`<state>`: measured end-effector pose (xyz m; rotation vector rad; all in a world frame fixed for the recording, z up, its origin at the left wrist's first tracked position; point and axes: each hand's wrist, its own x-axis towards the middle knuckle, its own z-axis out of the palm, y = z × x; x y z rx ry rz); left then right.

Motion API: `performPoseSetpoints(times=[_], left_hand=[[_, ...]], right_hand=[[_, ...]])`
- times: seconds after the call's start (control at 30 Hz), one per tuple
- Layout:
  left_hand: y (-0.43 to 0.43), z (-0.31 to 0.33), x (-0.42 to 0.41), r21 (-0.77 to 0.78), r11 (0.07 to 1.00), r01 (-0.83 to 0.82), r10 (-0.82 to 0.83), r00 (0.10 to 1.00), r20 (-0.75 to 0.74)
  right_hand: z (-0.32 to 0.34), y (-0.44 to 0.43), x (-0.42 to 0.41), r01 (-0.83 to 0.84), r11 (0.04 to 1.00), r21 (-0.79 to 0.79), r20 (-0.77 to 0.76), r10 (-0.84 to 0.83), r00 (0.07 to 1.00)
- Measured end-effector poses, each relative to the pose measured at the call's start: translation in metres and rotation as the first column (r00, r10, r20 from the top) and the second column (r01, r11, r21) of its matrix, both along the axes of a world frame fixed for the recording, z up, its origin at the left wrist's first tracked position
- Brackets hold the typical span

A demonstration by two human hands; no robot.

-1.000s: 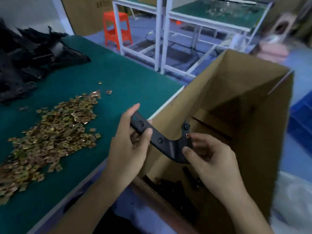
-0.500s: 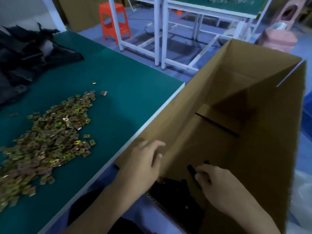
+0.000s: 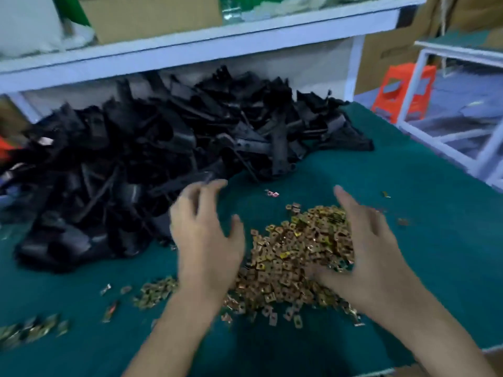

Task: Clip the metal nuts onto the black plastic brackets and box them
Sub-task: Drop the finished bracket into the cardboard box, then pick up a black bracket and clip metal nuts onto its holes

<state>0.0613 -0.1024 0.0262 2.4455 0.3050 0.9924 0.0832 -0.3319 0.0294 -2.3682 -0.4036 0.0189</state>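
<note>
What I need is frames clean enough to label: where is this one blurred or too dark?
Head view: motion blur smears the left hand and right hand; the bracket pile is dark, soft-edged; the nut pile between them is sharpest; stray nuts lower left are streaked.

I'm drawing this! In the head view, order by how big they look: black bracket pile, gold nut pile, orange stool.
1. black bracket pile
2. gold nut pile
3. orange stool, though the stool stands farther away.
</note>
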Motion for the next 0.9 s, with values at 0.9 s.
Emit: performPoseSetpoints(times=[0.9], left_hand=[[0.106, -0.031, 0.05, 0.011, 0.999, 0.044, -0.045, 0.994, 0.095]], right_hand=[[-0.015, 0.106, 0.109, -0.531, 0.833, -0.158, -0.217, 0.495, 0.841]])
